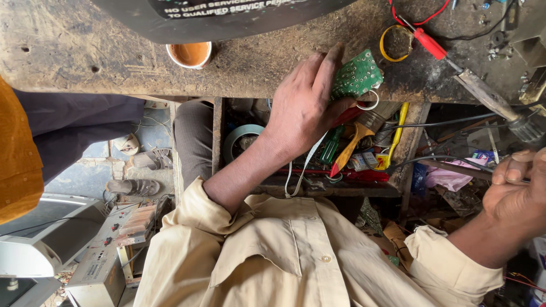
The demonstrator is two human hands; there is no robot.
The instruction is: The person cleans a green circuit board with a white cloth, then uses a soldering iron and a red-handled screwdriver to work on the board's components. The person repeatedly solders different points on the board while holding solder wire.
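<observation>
Resting at the near edge of the worn wooden worktop (114,62), the left hand (304,108) lies palm-down with its fingers loosely spread and curled onto a small green circuit board (357,75), pressing it against the worktop's edge just above an open drawer (406,148). The drawer is crammed with tools: a brush with an orange handle (351,146), a green-handled screwdriver (331,145), a roll of tape (242,139) and loose wires. The right hand (515,193) sits well apart at the right border, fingers closed around a thin dark cable (443,162); what the cable leads to is hard to tell. On the worktop beyond the board lie a yellow ring (396,42), a red-handled probe (429,44) with red wire, and a soldering iron (492,99) pointing right. A small cup with an orange inside (190,54) stands farther left. Beige shirt sleeves (273,239) cover both arms.
</observation>
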